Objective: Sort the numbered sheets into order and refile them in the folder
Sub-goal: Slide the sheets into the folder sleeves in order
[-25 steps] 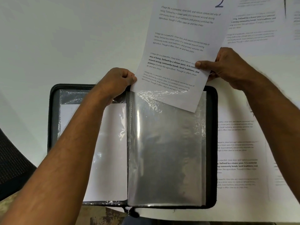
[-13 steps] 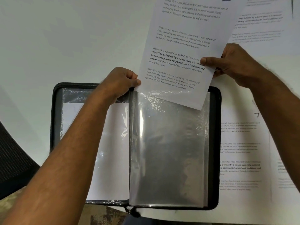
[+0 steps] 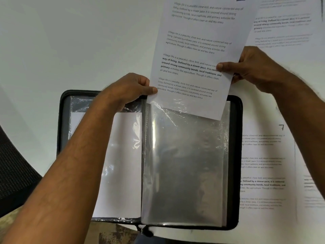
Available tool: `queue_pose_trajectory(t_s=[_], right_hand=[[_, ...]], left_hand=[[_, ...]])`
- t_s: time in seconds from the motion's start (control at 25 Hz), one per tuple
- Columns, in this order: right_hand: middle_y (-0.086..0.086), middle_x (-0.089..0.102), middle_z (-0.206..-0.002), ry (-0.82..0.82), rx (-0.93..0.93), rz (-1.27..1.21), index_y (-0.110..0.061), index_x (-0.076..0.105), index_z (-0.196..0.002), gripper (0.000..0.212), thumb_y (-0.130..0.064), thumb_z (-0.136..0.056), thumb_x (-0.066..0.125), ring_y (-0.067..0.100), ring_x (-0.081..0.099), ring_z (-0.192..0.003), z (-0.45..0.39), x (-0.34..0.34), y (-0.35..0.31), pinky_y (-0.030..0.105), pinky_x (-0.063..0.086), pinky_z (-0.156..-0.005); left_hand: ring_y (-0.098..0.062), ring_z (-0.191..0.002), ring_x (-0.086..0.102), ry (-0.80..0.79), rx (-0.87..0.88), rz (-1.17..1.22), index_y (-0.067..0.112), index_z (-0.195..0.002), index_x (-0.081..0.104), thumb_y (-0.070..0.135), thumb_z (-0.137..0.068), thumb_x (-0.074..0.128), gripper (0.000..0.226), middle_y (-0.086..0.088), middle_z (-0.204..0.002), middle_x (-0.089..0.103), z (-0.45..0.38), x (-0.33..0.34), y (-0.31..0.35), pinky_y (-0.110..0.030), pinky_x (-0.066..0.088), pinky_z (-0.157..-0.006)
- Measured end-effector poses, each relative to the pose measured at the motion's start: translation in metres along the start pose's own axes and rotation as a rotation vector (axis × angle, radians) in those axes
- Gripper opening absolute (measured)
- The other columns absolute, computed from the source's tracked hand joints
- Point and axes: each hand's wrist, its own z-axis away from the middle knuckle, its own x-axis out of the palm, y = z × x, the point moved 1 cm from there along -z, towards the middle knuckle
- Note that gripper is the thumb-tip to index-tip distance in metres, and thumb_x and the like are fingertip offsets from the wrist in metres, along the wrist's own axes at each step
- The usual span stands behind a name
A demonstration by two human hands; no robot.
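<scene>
A black zip folder [image 3: 234,155] lies open on the white table. Its right clear sleeve [image 3: 184,164] looks empty. The left sleeve holds a white sheet [image 3: 123,164]. My right hand [image 3: 255,67] pinches the right edge of the printed sheet numbered 2 [image 3: 197,50], which is held tilted above the folder. That sheet's lower edge sits at the top opening of the right sleeve, its left corner under crinkled plastic. My left hand [image 3: 130,88] grips the sleeve's top edge beside the sheet's lower left corner, thumb touching the paper.
A sheet marked 7 [image 3: 263,155] lies under the folder's right side, with another sheet [image 3: 313,182] beyond it. More printed sheets [image 3: 284,23] lie at the back right. A black mesh chair [image 3: 14,173] stands at the left past the table edge.
The view has shifted a little. Sheet 2 stays at the sleeve's opening, hardly moved against the folder. Both hands keep their holds.
</scene>
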Motion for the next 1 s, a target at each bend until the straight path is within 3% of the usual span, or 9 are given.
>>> queue_pose_trajectory(t_s=[0.2, 0.32, 0.52, 0.6, 0.72, 0.92, 1.0], right_hand=[[-0.011, 0.075, -0.112, -0.096, 0.017, 0.089, -0.02, 0.067, -0.127, 0.039, -0.021, -0.09, 0.076, 0.009, 0.076, -0.093, -0.003, 0.002, -0.004, 0.015, 0.058, -0.065], [-0.007, 0.076, -0.118, -0.161, 0.017, 0.09, -0.02, 0.068, -0.129, 0.044, -0.024, -0.087, 0.076, 0.01, 0.075, -0.1, -0.002, 0.002, -0.008, 0.016, 0.057, -0.068], [-0.018, 0.076, -0.114, -0.26, 0.034, 0.172, -0.031, 0.073, -0.109, 0.026, -0.03, -0.083, 0.078, 0.003, 0.071, -0.092, -0.003, 0.005, -0.011, 0.017, 0.053, -0.068], [-0.02, 0.077, -0.111, -0.211, 0.025, 0.163, -0.031, 0.073, -0.11, 0.022, -0.031, -0.088, 0.076, 0.001, 0.071, -0.09, -0.003, 0.006, -0.012, 0.013, 0.051, -0.064], [-0.021, 0.078, -0.101, -0.109, -0.001, 0.121, -0.03, 0.073, -0.107, 0.015, -0.034, -0.093, 0.071, -0.004, 0.07, -0.084, -0.003, 0.007, -0.012, 0.009, 0.049, -0.062], [-0.025, 0.077, -0.093, -0.206, 0.028, 0.145, -0.028, 0.072, -0.104, 0.011, -0.02, -0.097, 0.068, -0.008, 0.07, -0.081, 0.003, 0.005, -0.012, 0.006, 0.049, -0.063], [-0.023, 0.077, -0.099, -0.241, 0.039, 0.158, -0.026, 0.072, -0.106, 0.013, -0.019, -0.096, 0.069, -0.007, 0.071, -0.085, 0.004, 0.004, -0.013, 0.006, 0.05, -0.065]], left_hand=[[-0.005, -0.051, 0.059, 0.129, 0.03, 0.088, 0.007, -0.103, 0.074, 0.032, -0.096, 0.073, 0.026, 0.006, -0.071, 0.073, -0.001, 0.004, -0.004, -0.019, 0.047, -0.046], [-0.017, -0.068, 0.062, 0.182, 0.043, 0.125, 0.003, -0.105, 0.074, 0.034, -0.095, 0.075, 0.033, -0.01, -0.09, 0.077, -0.003, 0.01, -0.007, -0.028, 0.048, -0.058], [-0.024, -0.073, 0.069, 0.247, 0.059, 0.083, 0.004, -0.089, 0.071, 0.031, -0.093, 0.077, 0.028, -0.01, -0.087, 0.077, -0.009, 0.017, -0.012, -0.037, 0.058, -0.064], [-0.019, -0.064, 0.067, 0.249, 0.058, 0.045, 0.013, -0.073, 0.065, 0.029, -0.094, 0.077, 0.029, -0.003, -0.075, 0.072, -0.009, 0.017, -0.013, -0.031, 0.054, -0.056], [-0.014, -0.055, 0.061, 0.21, 0.048, 0.007, 0.015, -0.069, 0.061, 0.026, -0.094, 0.077, 0.032, 0.003, -0.068, 0.069, -0.008, 0.015, -0.01, -0.025, 0.046, -0.049], [-0.023, -0.072, 0.066, 0.27, 0.101, 0.11, 0.009, -0.087, 0.069, 0.029, -0.096, 0.074, 0.023, -0.012, -0.089, 0.076, -0.007, 0.015, -0.01, -0.041, 0.055, -0.069], [-0.014, -0.073, 0.067, 0.358, 0.179, 0.104, 0.006, -0.09, 0.071, 0.027, -0.097, 0.073, 0.022, -0.005, -0.085, 0.075, -0.01, 0.016, -0.009, -0.034, 0.056, -0.075]])
